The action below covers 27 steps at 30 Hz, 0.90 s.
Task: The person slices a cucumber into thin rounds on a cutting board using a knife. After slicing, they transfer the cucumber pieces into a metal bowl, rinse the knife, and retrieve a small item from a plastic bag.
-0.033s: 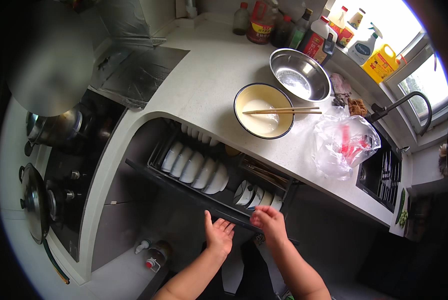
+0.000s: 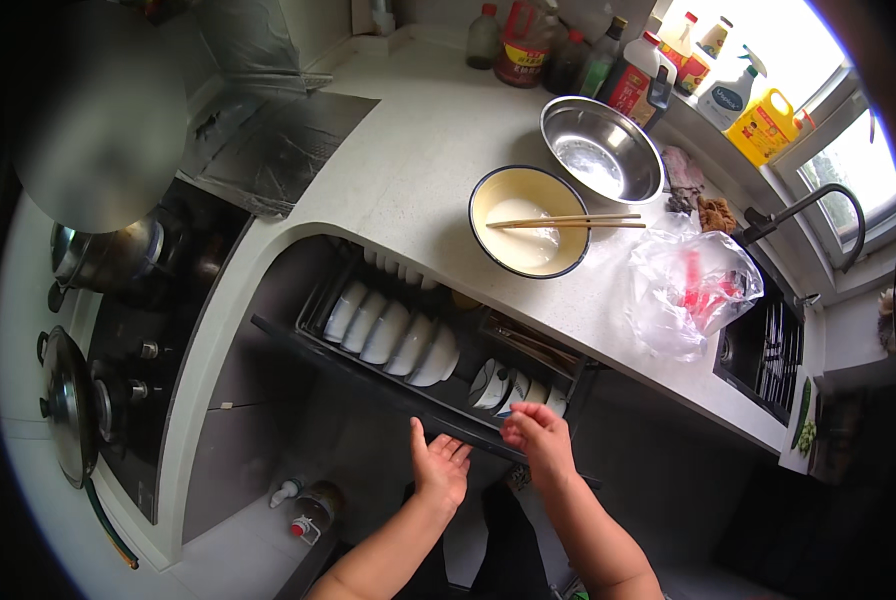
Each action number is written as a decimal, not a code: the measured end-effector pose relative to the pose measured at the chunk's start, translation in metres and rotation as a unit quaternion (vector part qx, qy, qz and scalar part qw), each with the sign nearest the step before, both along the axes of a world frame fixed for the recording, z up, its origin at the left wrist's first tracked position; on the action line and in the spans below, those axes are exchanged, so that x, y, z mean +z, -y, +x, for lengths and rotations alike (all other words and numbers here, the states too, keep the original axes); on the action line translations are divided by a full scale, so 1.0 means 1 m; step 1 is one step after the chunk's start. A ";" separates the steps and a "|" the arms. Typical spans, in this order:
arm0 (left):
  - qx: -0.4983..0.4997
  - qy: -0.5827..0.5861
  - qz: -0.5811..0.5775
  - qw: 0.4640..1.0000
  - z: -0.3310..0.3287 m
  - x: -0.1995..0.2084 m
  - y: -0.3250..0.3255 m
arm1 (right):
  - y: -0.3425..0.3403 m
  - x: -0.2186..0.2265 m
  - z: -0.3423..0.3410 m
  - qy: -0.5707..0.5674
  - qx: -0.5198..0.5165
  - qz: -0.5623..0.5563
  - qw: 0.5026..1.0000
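A dark drawer (image 2: pixel 358 375) is pulled out below the counter. Inside it stands a row of white bowls (image 2: pixel 381 335), with a group of patterned cups or small bowls (image 2: pixel 489 384) to their right. My left hand (image 2: pixel 440 472) is at the drawer's front edge, palm turned up, fingers apart and holding nothing I can see. Over the right part of that edge, in front of the patterned pieces, my right hand (image 2: pixel 538 437) has its fingers curled together. Whatever its fingertips may hold is hidden.
On the counter stand a cream enamel basin (image 2: pixel 483 235) of pale batter-like liquid with chopsticks (image 2: pixel 558 221) across it, a steel bowl (image 2: pixel 623 180) and a clear plastic bag (image 2: pixel 658 310). The sink (image 2: pixel 768 345) is at right, the gas stove (image 2: pixel 183 300) at left. Bottles (image 2: pixel 313 510) stand on the floor.
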<state>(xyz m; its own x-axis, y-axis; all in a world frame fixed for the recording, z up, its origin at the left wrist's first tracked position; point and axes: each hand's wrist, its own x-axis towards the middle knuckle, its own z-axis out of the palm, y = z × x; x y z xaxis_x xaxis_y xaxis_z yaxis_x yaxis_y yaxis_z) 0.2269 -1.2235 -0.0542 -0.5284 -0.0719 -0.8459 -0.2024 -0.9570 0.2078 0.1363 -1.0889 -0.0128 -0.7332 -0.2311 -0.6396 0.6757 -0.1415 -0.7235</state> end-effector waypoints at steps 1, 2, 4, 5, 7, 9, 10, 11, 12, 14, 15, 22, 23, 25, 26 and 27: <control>0.002 0.017 0.004 1.000 -0.009 0.003 0.002 | 0.010 0.002 -0.007 -0.008 -0.001 -0.009 1.000; 0.007 -0.001 0.009 1.000 -0.017 0.001 0.003 | 0.017 0.005 -0.012 -0.016 -0.003 -0.017 1.000; 0.022 -0.038 0.020 0.999 -0.031 -0.004 0.006 | 0.028 0.013 -0.009 -0.030 -0.020 -0.054 0.998; 0.041 -0.049 0.034 0.997 -0.042 -0.006 0.006 | 0.028 0.012 -0.003 -0.046 -0.034 -0.075 0.996; 0.065 -0.069 0.057 0.994 -0.069 -0.014 0.004 | 0.023 0.009 0.008 -0.069 -0.069 -0.096 0.991; 0.067 -0.097 0.060 0.991 -0.097 -0.022 -0.001 | 0.013 -0.002 0.014 -0.063 -0.098 -0.089 0.989; 0.064 -0.125 0.050 0.989 -0.110 -0.025 -0.002 | 0.009 -0.010 0.014 -0.056 -0.109 -0.088 0.989; 0.073 -0.133 0.034 0.988 -0.123 -0.022 -0.005 | 0.005 -0.020 0.014 -0.038 -0.116 -0.083 0.989; 0.096 -0.138 0.032 0.985 -0.135 -0.033 -0.008 | 0.000 -0.031 0.012 -0.020 -0.123 -0.078 0.989; 0.096 -0.209 0.020 0.973 -0.156 -0.040 -0.011 | -0.010 -0.049 0.008 -0.006 -0.136 -0.067 0.988; 0.101 -0.214 0.023 0.971 -0.163 -0.044 -0.013 | -0.014 -0.056 0.007 -0.005 -0.138 -0.066 0.988; 0.110 -0.324 0.039 0.939 -0.191 -0.064 -0.021 | -0.042 -0.109 -0.002 0.025 -0.098 -0.050 0.994; 0.124 -0.337 0.058 0.931 -0.193 -0.070 -0.021 | -0.044 -0.114 -0.003 0.033 -0.094 -0.049 0.994; 0.117 -0.384 0.090 0.912 -0.194 -0.094 -0.015 | -0.056 -0.140 -0.006 0.045 -0.064 -0.055 0.995; 0.110 -0.408 0.110 0.900 -0.195 -0.108 -0.015 | -0.062 -0.161 -0.015 0.049 -0.076 -0.082 0.993; 0.117 -0.364 0.090 0.920 -0.197 -0.132 -0.010 | -0.066 -0.185 -0.027 0.054 -0.088 -0.108 0.989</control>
